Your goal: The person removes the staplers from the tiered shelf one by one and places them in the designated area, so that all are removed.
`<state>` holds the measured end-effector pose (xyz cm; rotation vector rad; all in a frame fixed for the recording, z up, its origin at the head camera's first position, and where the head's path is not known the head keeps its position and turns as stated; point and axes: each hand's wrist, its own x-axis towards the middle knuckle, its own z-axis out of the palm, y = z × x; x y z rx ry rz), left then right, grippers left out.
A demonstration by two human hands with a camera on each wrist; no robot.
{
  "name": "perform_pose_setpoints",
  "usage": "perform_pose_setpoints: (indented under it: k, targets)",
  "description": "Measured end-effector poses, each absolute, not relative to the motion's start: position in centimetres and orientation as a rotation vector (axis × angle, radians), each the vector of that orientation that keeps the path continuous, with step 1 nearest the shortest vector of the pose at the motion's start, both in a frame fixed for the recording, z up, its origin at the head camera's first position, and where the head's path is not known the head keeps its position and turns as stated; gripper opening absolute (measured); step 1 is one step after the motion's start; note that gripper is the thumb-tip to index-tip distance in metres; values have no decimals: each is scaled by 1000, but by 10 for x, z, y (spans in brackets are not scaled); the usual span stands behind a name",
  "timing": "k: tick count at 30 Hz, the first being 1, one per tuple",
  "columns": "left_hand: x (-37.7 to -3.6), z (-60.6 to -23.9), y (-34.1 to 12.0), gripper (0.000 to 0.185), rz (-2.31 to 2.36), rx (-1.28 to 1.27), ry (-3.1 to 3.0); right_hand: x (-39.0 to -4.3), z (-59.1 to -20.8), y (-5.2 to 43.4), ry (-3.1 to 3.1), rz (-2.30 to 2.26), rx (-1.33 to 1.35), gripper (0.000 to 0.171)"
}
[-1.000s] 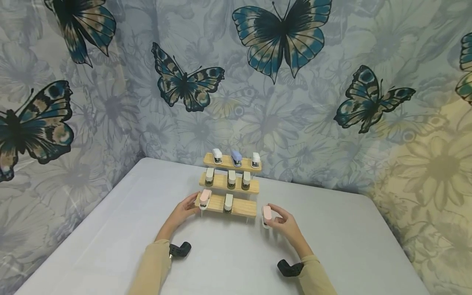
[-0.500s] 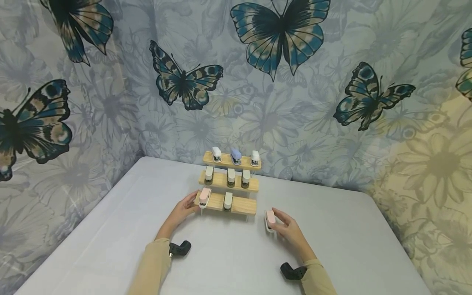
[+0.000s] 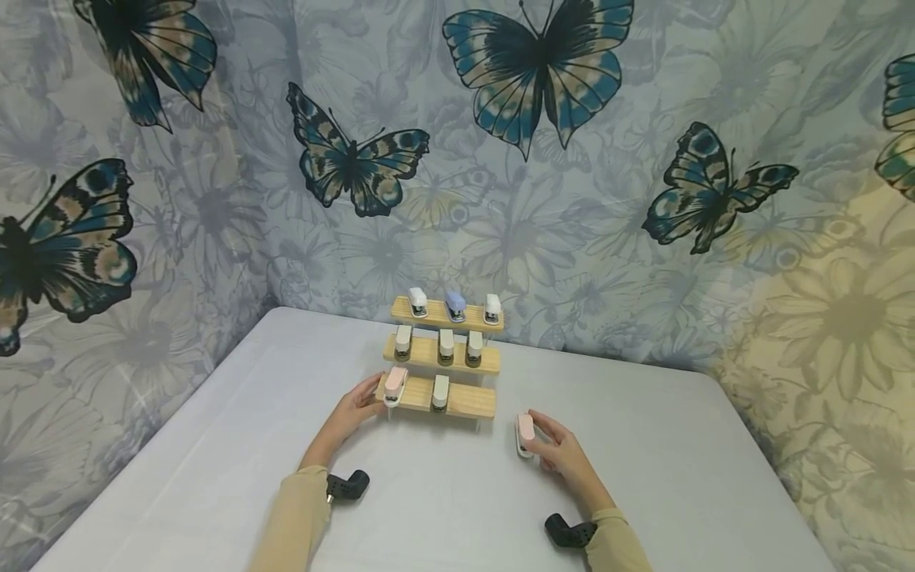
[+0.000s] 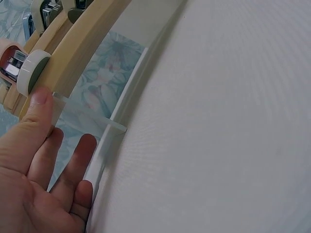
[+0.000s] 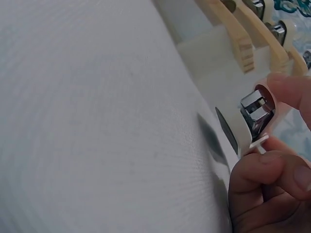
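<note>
My right hand [image 3: 561, 453] pinches a small pink-and-white stapler [image 3: 525, 430] just right of a tiered wooden shelf [image 3: 468, 400]. In the right wrist view, the stapler [image 5: 257, 111] is tilted with its metal mouth showing; its base is close over the table, a shadow beside it. At the shelf's lower left end, my left hand [image 3: 352, 415] grips the board, the thumb pressed to its edge and other fingers beside the clear leg [image 4: 92, 114]. Another pink stapler [image 3: 394, 383] sits by that hand, and a pale grey-green stapler [image 3: 440, 392] stands mid-board.
The middle tier [image 3: 425, 349] carries three pale staplers. On the top tier, a blue-violet stapler [image 3: 455, 306] stands between two white ones. A white-covered table [image 3: 457, 508] lies beneath, against butterfly-patterned curtains [image 3: 515, 238]. Black wrist cameras [image 3: 569, 531] are strapped at both sleeves.
My right hand has moved slightly right and toward me with the pink stapler, away from the shelf and lower. My left hand has stayed at the shelf's left end.
</note>
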<state>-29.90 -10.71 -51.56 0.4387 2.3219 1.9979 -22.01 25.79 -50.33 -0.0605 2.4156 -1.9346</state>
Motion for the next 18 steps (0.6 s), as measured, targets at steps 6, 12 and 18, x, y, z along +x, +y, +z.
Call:
perform_pose_setpoints:
  k: [6, 12, 18]
  targets:
    - [-300, -516, -107, 61, 2014, 467, 2310, -220, -503, 259, 2439, -1909, 21, 60]
    - [-300, -515, -106, 62, 1974, 431, 2344, -218, -498, 261, 2437, -1845, 48, 60]
    - [-298, -515, -107, 61, 1969, 406, 2348, -217, -499, 260, 2447, -1762, 63, 65]
